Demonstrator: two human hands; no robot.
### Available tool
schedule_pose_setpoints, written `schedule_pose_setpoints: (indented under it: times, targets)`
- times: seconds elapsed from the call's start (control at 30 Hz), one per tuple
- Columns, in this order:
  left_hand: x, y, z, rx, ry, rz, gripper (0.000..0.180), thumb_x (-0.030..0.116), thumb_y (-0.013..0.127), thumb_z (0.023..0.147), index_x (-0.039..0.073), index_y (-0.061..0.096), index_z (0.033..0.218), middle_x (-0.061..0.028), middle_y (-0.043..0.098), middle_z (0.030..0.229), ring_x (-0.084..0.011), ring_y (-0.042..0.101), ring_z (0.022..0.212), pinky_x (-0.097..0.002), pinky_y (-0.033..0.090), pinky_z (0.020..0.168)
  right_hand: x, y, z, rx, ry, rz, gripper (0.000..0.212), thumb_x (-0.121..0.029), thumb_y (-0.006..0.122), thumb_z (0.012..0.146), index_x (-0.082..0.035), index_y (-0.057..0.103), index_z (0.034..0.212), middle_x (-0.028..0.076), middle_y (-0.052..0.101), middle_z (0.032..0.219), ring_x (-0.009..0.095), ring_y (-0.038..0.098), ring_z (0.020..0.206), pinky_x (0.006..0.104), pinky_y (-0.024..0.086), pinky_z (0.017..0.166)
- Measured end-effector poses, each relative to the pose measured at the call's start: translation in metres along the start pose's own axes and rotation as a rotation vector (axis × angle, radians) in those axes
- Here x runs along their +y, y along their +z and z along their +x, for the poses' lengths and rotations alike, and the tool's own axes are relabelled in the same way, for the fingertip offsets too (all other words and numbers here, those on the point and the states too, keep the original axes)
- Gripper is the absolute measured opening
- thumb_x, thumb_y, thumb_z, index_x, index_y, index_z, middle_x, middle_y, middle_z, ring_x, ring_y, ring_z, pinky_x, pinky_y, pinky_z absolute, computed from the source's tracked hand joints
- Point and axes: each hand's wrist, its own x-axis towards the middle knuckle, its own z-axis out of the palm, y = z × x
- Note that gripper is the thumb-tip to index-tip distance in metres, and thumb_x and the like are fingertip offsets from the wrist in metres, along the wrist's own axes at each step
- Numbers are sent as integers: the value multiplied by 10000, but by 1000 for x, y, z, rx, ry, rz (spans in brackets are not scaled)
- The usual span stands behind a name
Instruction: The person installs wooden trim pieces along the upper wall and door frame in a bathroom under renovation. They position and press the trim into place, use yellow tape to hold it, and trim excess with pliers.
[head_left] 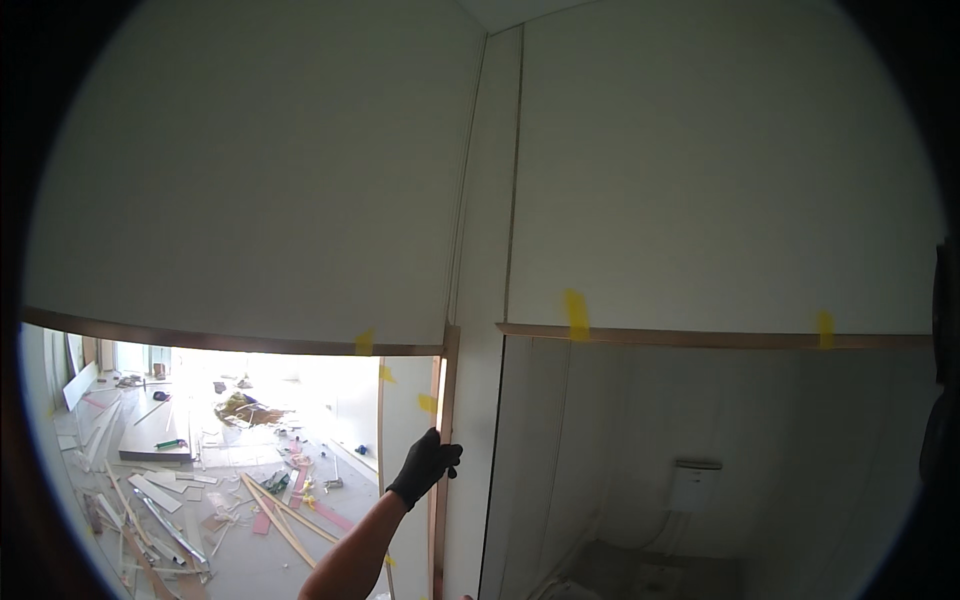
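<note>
My left hand (427, 468), in a black glove, reaches up from the lower edge to the side of a doorway. Its fingers are curled against the upright wooden door trim (449, 385) and close on its edge. Part of the trim is hidden behind the glove. Yellow tape (428, 403) sticks to the frame just above the hand. Along the top of the opening runs a brown head trim (250, 348), with another piece of yellow tape (365, 342) on it. My right hand does not show; a tiny pinkish spot at the lower edge is too small to make out.
Through the doorway, wood strips (290, 530), offcuts and plastic scraps litter the bright room's floor, near a low white slab (155, 440). On the right, a second trim (700, 335), taped in yellow, tops a dark opening with a white wall unit (694, 488).
</note>
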Motion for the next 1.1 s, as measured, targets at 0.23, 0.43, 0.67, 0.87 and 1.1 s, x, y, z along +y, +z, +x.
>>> schedule_pose_setpoints:
  times: [0.23,0.43,0.67,0.87,1.1]
  targets:
    - [-5,-2,2,-43,-90,124,238,163,649,970,79,440,893,-96,670,808,-187,653,600,-303,461,515,39,-37,-46,-49,66,194,259,-312,669,906,-71,611,982,203,683,819,435,652,770,531,498,642]
    - [-9,0,3,41,-129,317,325,243,708,888,22,473,924,-105,658,762,-196,688,647,-330,573,576,72,-16,-82,28,102,3,188,-302,643,912,-117,633,943,223,666,799,456,634,759,549,480,635]
    - [-32,-5,8,219,67,787,359,310,646,855,27,486,1007,-183,693,773,-381,699,703,-492,558,666,64,-74,-96,42,145,63,146,-275,708,840,-148,677,905,167,665,789,410,622,766,504,495,670]
    - [-30,8,-8,401,152,740,616,330,784,777,91,476,1253,-140,695,868,-365,688,782,-479,541,680,75,-129,-114,102,90,-58,160,-267,669,890,-108,666,911,193,669,799,433,612,725,487,492,641]
    - [-36,16,-27,435,200,799,886,331,847,707,44,397,1414,-185,585,1193,-363,593,1095,-493,484,888,89,-159,-130,-4,497,38,202,-278,647,905,-78,656,885,121,660,704,275,648,666,438,481,605]
